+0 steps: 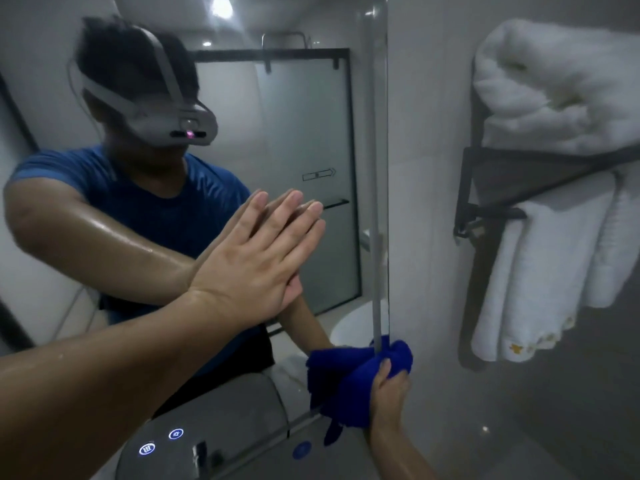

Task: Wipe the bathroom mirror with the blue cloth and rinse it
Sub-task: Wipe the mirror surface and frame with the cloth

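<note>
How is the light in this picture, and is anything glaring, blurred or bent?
Head view: the light is dim and hazy; a lamp glares as a reflection at the top of the mirror; the whole frame is soft; the wide lens tilts the towel rack; the cloth is the most vivid colour.

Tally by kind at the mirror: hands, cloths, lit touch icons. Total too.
hands: 2 (left hand flat on the mirror; right hand gripping the cloth at the mirror's right edge)
blue cloth: 1
lit touch icons: 2 (the second is at)
total: 5
</note>
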Tool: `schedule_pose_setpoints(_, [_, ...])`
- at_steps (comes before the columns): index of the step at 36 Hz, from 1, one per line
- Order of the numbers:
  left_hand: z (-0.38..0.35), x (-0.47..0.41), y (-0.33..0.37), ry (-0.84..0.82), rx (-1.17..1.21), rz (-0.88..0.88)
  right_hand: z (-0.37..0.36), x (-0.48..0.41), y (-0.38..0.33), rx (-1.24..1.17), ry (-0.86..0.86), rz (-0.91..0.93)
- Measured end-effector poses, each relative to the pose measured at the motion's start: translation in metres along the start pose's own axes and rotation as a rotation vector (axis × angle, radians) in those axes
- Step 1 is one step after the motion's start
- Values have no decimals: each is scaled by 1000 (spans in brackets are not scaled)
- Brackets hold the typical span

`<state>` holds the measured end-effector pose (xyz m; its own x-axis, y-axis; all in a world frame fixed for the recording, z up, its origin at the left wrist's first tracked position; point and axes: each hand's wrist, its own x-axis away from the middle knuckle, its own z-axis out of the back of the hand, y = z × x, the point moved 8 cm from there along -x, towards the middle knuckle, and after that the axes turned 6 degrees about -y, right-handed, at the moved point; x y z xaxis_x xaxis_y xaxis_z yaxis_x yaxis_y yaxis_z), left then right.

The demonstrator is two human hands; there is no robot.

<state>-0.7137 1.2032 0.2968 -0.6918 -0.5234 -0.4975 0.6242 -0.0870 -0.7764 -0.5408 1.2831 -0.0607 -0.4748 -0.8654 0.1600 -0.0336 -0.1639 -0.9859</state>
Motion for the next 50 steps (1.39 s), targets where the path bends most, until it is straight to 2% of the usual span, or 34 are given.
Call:
schedule_pose_setpoints(7, [0, 0, -1, -8, -5, -2, -25, -1, 25, -266, -54, -381])
schedule_pose_setpoints(10, [0, 0, 0, 2, -5, 2, -30, -4, -15, -156, -20, -513])
schedule_pose_setpoints(11, [-1, 0, 0, -2, -5, -1, -24, 4, -40, -75, 13, -494])
schedule_pose_setpoints(12, [-1, 0, 0, -5, -4, -5, -18, 11, -73, -18, 45, -371])
schedule_pose_setpoints(15, [-2, 0, 0, -18, 1, -8, -5, 44, -185, 54, 38, 252])
schedule_pose_setpoints(17, [-1, 0, -1, -24, 10, -6, -2, 63, -246, 66, 18, 566])
schedule_pose_setpoints(21, [-1, 0, 0, -47, 26, -5, -1, 72, -307, 127, 26, 866])
schedule_pose_setpoints(24, [-1, 0, 0, -54, 17, -5, 1, 62, -293, 144, 56, 948])
schedule_pose_setpoints(27, [-2, 0, -1, -79, 34, 3, 1, 46, -251, 123, 92, 839])
schedule_pose_setpoints(33, [-5, 1, 0, -101, 25, 0, -6, 20, -133, -43, 101, 357])
schedule_pose_setpoints(37, [-6, 2, 0, -120, 10, 7, -9, 17, -71, -65, 77, 82])
schedule_pose_setpoints(45, [2, 1, -1, -140, 33, 34, -7, 9, -49, 27, -21, -92])
schedule_pose_setpoints(50, [10, 1, 0, -205, 159, 50, 1, 6, -37, 157, -120, -215])
